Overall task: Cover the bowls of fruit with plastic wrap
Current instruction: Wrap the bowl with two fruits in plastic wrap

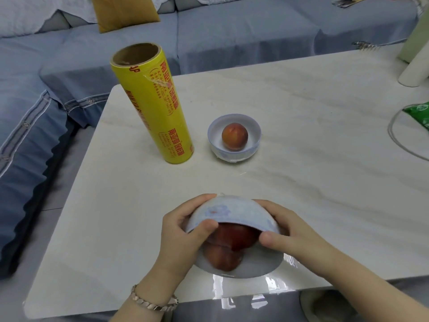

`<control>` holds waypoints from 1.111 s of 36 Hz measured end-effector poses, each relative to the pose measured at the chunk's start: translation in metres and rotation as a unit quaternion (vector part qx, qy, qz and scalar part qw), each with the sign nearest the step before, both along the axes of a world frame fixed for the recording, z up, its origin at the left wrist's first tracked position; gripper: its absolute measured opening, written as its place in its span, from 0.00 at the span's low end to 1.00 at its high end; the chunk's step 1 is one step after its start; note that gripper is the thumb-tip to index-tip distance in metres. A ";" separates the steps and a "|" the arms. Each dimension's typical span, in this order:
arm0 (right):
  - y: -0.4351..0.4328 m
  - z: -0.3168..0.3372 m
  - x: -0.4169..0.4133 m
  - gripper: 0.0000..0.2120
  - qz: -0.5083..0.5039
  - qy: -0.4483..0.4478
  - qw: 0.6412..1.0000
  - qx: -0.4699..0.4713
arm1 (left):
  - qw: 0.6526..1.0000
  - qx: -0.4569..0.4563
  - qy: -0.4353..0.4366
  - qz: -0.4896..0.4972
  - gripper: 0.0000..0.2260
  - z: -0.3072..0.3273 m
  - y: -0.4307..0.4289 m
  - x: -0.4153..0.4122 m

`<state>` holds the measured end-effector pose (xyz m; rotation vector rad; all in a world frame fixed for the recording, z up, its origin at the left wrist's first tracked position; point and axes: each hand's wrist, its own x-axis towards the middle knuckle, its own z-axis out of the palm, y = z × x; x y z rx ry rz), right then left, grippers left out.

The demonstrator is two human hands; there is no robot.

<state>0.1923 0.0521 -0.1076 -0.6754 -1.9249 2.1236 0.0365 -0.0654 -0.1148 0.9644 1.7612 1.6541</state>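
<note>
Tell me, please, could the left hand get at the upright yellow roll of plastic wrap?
Probably yes: bare tabletop lies between the left hand and the yellow roll, though it would first have to release the tilted bowl.

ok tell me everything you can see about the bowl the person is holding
The near bowl is pale, white inside with a faint blue pattern outside, and looks ceramic. It is tipped steeply toward the camera near the table's front edge, so its underside faces up and its mouth faces the viewer. Two reddish fruits sit inside. The left hand and right hand grip its sides, thumbs on the rim. Clear film seems stretched over its mouth.
</note>
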 end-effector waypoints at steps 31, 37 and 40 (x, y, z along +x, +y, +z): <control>0.008 -0.019 -0.014 0.28 -0.124 0.055 0.991 0.004 | 0.956 -0.181 -0.017 -0.230 0.22 0.007 0.023 -0.027; 0.029 -0.005 -0.020 0.20 -0.084 0.007 0.996 0.021 | 0.948 -0.221 0.008 -0.227 0.27 0.014 0.039 -0.029; 0.041 0.008 -0.028 0.17 -0.055 -0.014 0.998 0.033 | 0.973 -0.173 0.006 -0.152 0.26 0.012 0.046 -0.021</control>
